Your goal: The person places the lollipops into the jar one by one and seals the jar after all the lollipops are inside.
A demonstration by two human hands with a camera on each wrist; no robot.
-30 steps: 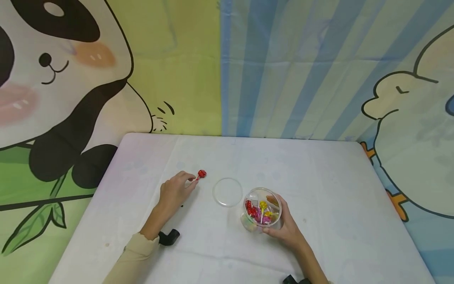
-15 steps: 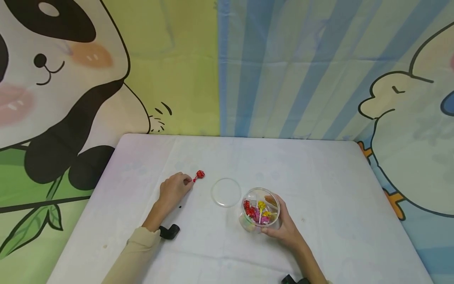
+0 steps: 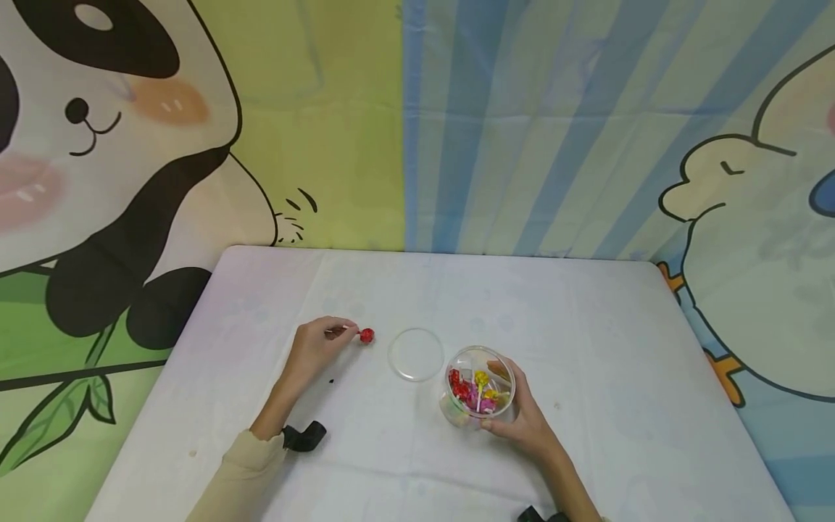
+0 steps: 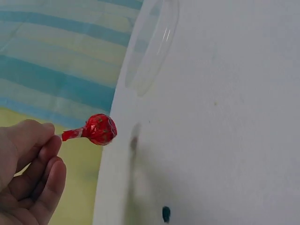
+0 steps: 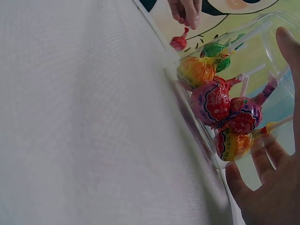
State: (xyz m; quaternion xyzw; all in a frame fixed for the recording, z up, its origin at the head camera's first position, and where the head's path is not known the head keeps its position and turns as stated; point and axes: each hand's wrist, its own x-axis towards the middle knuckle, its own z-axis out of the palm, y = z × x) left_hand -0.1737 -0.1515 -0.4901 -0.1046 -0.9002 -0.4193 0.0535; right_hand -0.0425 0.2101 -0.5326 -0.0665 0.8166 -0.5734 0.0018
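Note:
My left hand (image 3: 321, 343) pinches a red-wrapped lollipop (image 4: 100, 129) by its stick, just below the wrapper's twist. In the head view the candy end points right, toward a round clear lid (image 3: 416, 354) on the table. My right hand (image 3: 522, 413) grips a clear plastic jar (image 3: 479, 349) round its right side, thumb toward the near side. The jar's mouth is uncovered. Inside lie several wrapped lollipops (image 5: 211, 101) in red, purple, yellow, orange and green, their white sticks pointing various ways.
A white cloth covers the table (image 3: 587, 326). A small dark speck (image 4: 166, 214) lies on it near my left hand. Behind the table hang printed cloths (image 3: 509, 130) with a panda and stripes. Black straps (image 3: 304, 437) sit at my wrists.
The left hand has turned the red lollipop, so its candy end has dropped slightly nearer to me. My right hand and the jar stay in place.

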